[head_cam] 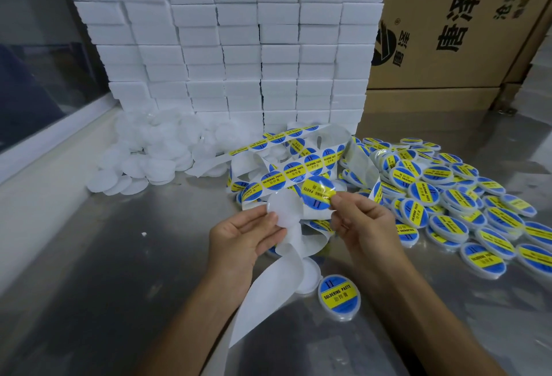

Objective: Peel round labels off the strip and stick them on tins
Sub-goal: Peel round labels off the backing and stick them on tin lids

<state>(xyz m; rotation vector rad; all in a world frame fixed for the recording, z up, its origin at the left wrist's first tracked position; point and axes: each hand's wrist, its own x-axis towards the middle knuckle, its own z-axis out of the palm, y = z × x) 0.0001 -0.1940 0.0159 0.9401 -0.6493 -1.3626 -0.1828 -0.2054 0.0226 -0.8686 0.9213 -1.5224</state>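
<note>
The right hand [363, 223] pinched a blue-and-yellow label [317, 193] by its edge, held up off the strip [286, 171]. The left hand [246, 233] gripped a plain white tin [282, 210] just beside it, thumb on its face. Empty backing paper [265, 289] trailed down over the steel table [104, 271]. Labelled tins [442, 196] lay heaped to the right, bare ones [155, 154] to the left.

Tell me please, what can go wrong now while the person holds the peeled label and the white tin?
The label, pinched at its edge by the right hand, already curls, so it may fold onto itself or go on creased. The tin in the left hand sits beside loose backing strip, which the label could catch.
</note>
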